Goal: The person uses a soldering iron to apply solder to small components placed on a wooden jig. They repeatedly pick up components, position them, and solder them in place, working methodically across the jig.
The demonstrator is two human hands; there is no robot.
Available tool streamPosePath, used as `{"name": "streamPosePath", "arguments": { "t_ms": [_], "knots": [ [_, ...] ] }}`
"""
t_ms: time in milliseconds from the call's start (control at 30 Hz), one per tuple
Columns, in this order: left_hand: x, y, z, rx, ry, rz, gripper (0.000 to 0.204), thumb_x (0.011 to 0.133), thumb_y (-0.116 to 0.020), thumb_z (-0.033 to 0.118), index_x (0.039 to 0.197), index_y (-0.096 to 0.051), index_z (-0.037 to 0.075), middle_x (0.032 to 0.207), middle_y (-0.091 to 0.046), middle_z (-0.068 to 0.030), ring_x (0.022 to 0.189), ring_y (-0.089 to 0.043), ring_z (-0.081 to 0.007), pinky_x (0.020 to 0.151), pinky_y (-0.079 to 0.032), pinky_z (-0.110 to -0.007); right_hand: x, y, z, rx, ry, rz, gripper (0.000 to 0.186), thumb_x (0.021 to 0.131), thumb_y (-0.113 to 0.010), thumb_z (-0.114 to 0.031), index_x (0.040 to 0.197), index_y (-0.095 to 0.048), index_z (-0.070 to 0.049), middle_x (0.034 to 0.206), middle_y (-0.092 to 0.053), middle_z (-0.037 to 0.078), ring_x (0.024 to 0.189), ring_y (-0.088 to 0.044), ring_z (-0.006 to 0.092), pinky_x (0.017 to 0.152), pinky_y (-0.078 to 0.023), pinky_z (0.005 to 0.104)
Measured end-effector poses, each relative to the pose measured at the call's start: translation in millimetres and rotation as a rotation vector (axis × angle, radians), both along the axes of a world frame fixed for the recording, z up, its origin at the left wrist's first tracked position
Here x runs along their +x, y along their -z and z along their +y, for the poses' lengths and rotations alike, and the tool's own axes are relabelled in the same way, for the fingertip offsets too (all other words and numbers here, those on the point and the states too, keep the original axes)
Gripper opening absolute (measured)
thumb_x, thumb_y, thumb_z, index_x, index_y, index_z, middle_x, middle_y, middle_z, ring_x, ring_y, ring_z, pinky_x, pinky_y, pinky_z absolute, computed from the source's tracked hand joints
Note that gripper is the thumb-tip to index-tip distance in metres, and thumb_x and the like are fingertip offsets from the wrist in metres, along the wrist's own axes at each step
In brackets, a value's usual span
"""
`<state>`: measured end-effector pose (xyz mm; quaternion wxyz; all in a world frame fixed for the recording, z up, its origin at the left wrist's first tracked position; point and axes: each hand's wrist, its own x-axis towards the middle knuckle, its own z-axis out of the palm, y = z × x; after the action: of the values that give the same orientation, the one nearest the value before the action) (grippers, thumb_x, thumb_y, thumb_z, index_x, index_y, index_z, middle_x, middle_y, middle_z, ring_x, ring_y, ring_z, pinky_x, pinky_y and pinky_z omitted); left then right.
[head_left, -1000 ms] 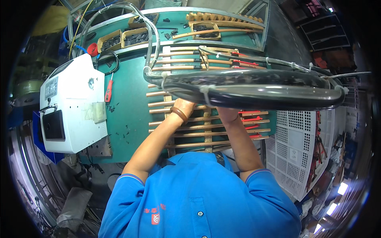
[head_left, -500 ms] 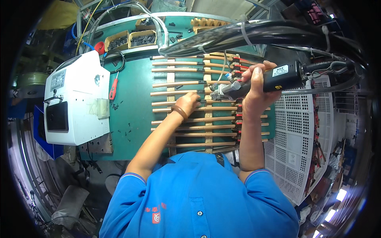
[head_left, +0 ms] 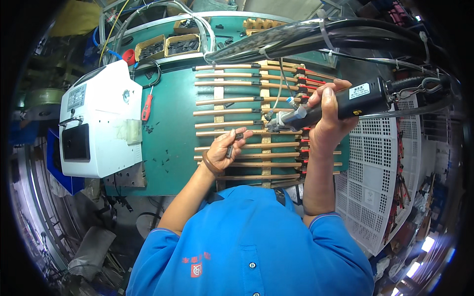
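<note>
though near tool (head_left: pixel 364 102), parts (head_left: pixel 229 151) in left hand (head_left: pixel 221 149)

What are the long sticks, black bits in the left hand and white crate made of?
Long sticks: probably satin wood, being evenly tan. Black bits: plastic or coated metal; their dark, dull look can't settle which. White crate: likely smooth moulded plastic, with its even rows of holes.

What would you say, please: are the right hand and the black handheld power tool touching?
Touching: the head view shows the right hand gripping the black handheld power tool, thumb and fingers against its body.
</note>
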<state>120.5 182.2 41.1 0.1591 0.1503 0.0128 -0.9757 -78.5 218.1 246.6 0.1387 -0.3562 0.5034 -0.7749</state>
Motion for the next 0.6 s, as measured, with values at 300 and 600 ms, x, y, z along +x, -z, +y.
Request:
{"name": "streamPosePath", "arguments": {
  "t_ms": [300, 600],
  "knots": [
    [-21, -2, 10, -0.509, 0.085, -0.469, 0.017, 0.090, -0.064, 0.020, 0.099, -0.062, 0.007, 0.074, -0.058, 0.0009, 0.046, -0.039, -0.0010, 0.039, -0.028, -0.015, -1, 4, 10, 0.018, 0.013, -0.029, 0.023, 0.079, -0.055, 0.010, 0.101, -0.050, 0.003, 0.082, -0.057, 0.006, 0.062, -0.056, 0.0108, 0.058, -0.051, 0.0247],
    [-25, -9, 9, -0.706, 0.141, -0.583, 0.026, 0.084, -0.067, 0.008, 0.110, -0.064, 0.005, 0.084, -0.063, 0.0020, 0.060, -0.045, -0.0001, 0.048, -0.034, -0.016, 1, 5, 13, 0.043, 0.078, -0.003, 0.021, 0.080, -0.056, 0.004, 0.100, -0.054, 0.003, 0.074, -0.057, 0.006, 0.060, -0.056, 0.0123, 0.060, -0.049, 0.0276]
  ]
}}
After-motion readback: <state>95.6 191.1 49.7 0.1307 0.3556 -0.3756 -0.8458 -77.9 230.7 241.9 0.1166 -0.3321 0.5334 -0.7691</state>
